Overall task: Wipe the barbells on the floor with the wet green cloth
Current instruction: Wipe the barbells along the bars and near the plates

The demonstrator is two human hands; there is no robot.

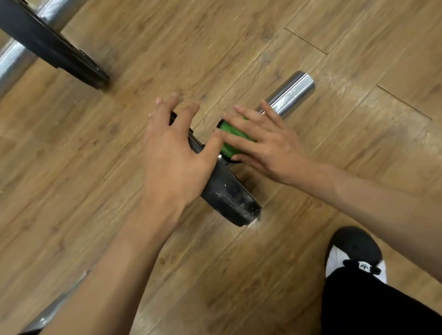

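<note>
Fingers of the left hand (174, 156) are splayed wide and nearly straight over the rim of a scuffed, dusty black round weight plate (228, 195) that stands on edge; they curl round nothing, and the thumb tip reaches toward the cloth. The right hand (262, 145) clasps a bright green folded cloth (229, 139) against the bar just beside that plate. Its fingers lie long and slightly spread across the top, and its thumb is tucked against the near side. Beyond the cloth, the smooth polished chrome barbell sleeve (291, 93) juts out to a flat-cut end, mirror-bright. All of it lies on a grained brown wood-plank floor (209, 41). A second black plate (47, 45) on a thick chrome bar (3, 68) lies well apart at upper left. A black-and-white shoe (355, 250) stands at lower right.
</note>
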